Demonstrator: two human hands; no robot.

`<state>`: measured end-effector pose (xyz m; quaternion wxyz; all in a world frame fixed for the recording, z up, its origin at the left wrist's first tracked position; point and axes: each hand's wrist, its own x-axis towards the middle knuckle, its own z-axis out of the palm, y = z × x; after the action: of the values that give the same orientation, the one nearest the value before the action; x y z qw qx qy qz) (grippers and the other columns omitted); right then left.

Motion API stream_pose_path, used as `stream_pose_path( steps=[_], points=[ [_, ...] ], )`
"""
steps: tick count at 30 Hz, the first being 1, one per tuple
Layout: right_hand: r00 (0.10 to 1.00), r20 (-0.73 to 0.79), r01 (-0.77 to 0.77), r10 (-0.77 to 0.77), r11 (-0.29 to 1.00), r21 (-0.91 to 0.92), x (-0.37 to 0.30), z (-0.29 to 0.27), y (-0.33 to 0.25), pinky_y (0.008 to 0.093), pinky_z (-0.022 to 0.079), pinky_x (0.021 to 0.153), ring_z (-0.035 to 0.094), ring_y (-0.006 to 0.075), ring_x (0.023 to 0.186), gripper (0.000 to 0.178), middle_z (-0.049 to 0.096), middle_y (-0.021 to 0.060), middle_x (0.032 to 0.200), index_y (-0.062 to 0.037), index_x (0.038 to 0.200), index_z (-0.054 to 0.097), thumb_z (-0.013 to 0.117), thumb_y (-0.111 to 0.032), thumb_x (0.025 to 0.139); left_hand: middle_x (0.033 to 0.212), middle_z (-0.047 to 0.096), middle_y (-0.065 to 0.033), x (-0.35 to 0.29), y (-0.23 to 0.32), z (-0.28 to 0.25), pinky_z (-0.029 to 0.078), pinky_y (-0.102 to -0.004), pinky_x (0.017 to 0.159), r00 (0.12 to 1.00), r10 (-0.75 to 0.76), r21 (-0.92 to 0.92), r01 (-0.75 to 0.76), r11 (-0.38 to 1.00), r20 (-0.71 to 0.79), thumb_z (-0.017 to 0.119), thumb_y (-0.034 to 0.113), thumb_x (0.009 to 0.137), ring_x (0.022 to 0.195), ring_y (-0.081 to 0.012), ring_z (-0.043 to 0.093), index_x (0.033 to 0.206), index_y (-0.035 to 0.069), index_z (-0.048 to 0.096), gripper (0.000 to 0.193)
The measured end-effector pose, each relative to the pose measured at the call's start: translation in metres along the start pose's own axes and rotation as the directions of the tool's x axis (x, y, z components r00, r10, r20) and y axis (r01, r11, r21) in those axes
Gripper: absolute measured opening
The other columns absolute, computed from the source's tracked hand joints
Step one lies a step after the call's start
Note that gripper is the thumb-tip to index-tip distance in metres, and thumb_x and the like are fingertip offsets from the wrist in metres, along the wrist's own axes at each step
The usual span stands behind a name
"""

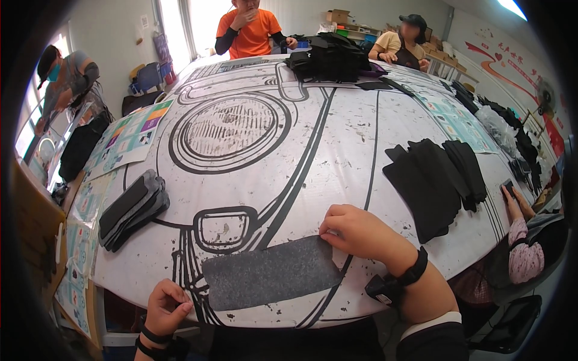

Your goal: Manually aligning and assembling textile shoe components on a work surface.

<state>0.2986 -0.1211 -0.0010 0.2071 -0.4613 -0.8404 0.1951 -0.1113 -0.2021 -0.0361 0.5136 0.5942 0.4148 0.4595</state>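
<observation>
A dark grey rectangular piece of fabric lies flat at the table's near edge. At its upper right corner, my right hand pinches the edge between thumb and fingers. My left hand is just left of the piece and apart from it, its fingers curled and thumb drawn in; whatever it may hold is too small to make out. A stack of black and grey fabric pieces lies at the left. To the right, a fanned pile of black fabric pieces rests beyond my right wrist.
The white table cover carries a black line drawing. A tall heap of black fabric stands at the far end. Across the table sit a person in orange and another in a cap. A person's hands hold a phone at the right edge.
</observation>
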Motion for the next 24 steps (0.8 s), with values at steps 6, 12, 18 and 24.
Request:
stream_pose_path(
  steps=[6, 12, 18, 24],
  points=[
    [1.0, -0.02, -0.005, 0.005, 1.0, -0.022, -0.0008, 0.0013, 0.0012, 0.0371, 0.048, 0.075, 0.058, 0.0299, 0.085, 0.007, 0.058, 0.0107, 0.086, -0.0041, 0.083, 0.064, 0.062, -0.011, 0.081, 0.083, 0.047, -0.0046, 0.0008, 0.0006, 0.0009, 0.048, -0.0267, 0.071, 1.0, -0.012, -0.018, 0.012, 1.0, 0.007, 0.068, 0.001, 0.081, 0.073, -0.0127, 0.055, 0.086, 0.005, 0.045, 0.023],
    [0.997, -0.073, -0.006, 0.005, 1.0, -0.01, 0.0004, 0.0033, 0.002, 0.0374, 0.048, 0.074, 0.057, 0.0299, 0.082, 0.005, 0.057, 0.0107, 0.084, -0.0046, 0.08, 0.06, 0.063, -0.009, 0.079, 0.083, 0.047, -0.005, 0.0006, 0.0002, 0.0002, 0.047, -0.0262, 0.07, 1.0, -0.004, 0.014, 0.004, 1.0, 0.004, 0.067, 0.002, 0.082, 0.072, -0.0127, 0.055, 0.085, 0.005, 0.045, 0.023],
    [0.995, -0.096, -0.039, 0.036, 0.999, -0.023, -0.0006, 0.0039, 0.0036, 0.037, 0.048, 0.073, 0.058, 0.0293, 0.082, 0.005, 0.057, 0.0106, 0.083, -0.0045, 0.078, 0.06, 0.063, -0.008, 0.077, 0.082, 0.047, -0.0053, 0.0008, -0.0008, -0.001, 0.048, -0.0264, 0.069, 1.0, -0.013, -0.011, 0.013, 1.0, -0.002, 0.067, 0.002, 0.082, 0.071, -0.0129, 0.056, 0.085, 0.005, 0.045, 0.023],
    [0.987, -0.086, -0.144, 0.139, 0.988, -0.058, -0.0031, -0.0021, 0.0072, 0.0358, 0.049, 0.071, 0.059, 0.0282, 0.08, 0.005, 0.059, 0.0107, 0.084, -0.0034, 0.077, 0.062, 0.063, -0.008, 0.077, 0.082, 0.048, -0.0056, 0.0005, 0.0004, -0.0007, 0.048, -0.0267, 0.07, 1.0, -0.01, -0.017, 0.01, 1.0, -0.007, 0.067, 0.001, 0.082, 0.071, -0.0136, 0.057, 0.085, 0.005, 0.045, 0.022]
  ],
)
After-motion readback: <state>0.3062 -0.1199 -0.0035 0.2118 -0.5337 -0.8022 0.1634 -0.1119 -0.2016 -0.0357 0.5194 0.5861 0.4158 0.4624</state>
